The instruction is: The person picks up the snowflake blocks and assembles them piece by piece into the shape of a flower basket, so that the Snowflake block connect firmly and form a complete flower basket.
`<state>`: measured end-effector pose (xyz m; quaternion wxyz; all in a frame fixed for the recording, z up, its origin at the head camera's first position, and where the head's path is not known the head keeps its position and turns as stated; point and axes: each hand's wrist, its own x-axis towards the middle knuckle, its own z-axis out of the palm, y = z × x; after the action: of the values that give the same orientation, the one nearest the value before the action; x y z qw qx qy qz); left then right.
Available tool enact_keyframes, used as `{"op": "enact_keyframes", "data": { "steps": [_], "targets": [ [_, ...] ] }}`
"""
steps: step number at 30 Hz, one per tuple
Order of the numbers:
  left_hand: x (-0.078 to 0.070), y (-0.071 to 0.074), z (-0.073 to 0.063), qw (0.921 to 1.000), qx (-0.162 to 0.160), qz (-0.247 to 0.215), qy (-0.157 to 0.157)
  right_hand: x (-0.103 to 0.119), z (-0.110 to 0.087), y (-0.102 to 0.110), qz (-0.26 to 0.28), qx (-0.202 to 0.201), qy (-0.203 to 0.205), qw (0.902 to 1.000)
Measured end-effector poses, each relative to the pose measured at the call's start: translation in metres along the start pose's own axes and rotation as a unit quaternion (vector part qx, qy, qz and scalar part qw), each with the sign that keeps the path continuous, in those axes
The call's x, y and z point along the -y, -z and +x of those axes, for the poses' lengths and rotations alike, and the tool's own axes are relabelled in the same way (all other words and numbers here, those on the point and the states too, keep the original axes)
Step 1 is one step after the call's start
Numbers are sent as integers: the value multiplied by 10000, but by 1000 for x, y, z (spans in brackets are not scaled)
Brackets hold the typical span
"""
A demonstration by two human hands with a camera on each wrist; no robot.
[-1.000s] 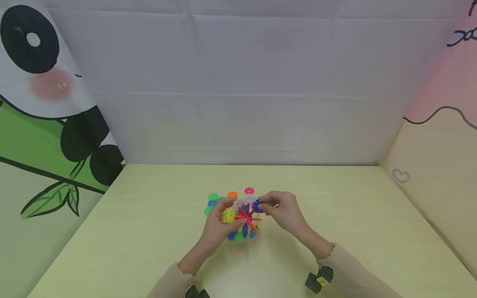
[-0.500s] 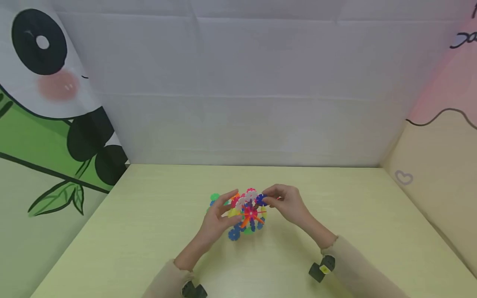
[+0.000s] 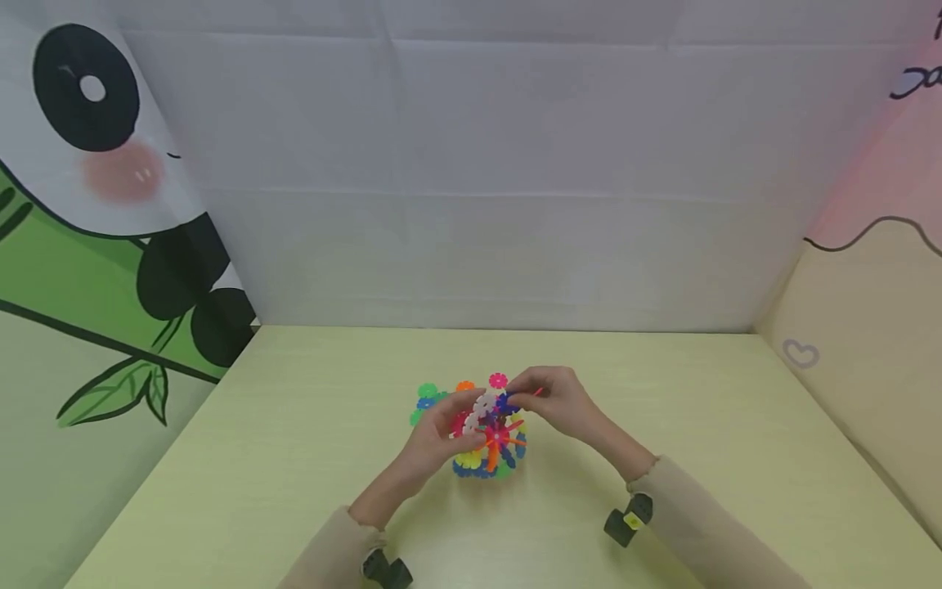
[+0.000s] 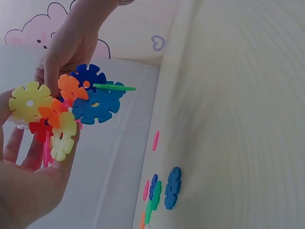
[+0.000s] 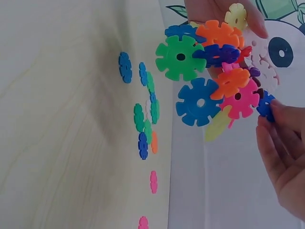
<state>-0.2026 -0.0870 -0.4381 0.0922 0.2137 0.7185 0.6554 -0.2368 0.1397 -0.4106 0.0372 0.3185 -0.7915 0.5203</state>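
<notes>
A cluster of interlocking plastic snowflake discs (image 3: pixel 496 436) in pink, orange, yellow, white, green and blue is held above the table. My left hand (image 3: pixel 434 438) grips it from the left, with its thumb toward me. At the upper right edge of the cluster, my right hand (image 3: pixel 555 401) pinches a dark blue snowflake disc (image 5: pixel 265 106) between thumb and fingers. That disc touches the cluster beside its pink and white discs; I cannot tell whether their slots are engaged. A thin reddish edge shows by the right fingers in the head view, its kind unclear.
Loose snowflake discs lie on the table (image 3: pixel 309 458) behind the cluster, among them a green disc (image 3: pixel 428 390), an orange disc (image 3: pixel 465 386) and a pink disc (image 3: pixel 498 380). A blue disc (image 5: pixel 125 67) lies apart from them. A pale wall (image 3: pixel 471 245) stands at the back.
The cluster has turned and shifted slightly in the left hand. My right hand rose a little, then came back down and left, keeping the dark blue disc pinched.
</notes>
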Motion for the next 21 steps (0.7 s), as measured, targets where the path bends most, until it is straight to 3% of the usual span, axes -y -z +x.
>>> {"op": "enact_keyframes", "data": {
  "steps": [7,11,15,21],
  "targets": [
    [2,4,-4,9994,-267,78,185,-15,6,12,-251,-55,-329,9991],
    [2,9,-7,9991,-376,36,217,-40,11,27,-697,-193,-707,9949],
    [1,16,-12,9989,-418,-84,218,-72,12,40,-1046,-84,-1186,9874],
    [2,23,-18,9988,-424,-81,244,-107,9,42,-704,300,-1897,9789]
  ]
}}
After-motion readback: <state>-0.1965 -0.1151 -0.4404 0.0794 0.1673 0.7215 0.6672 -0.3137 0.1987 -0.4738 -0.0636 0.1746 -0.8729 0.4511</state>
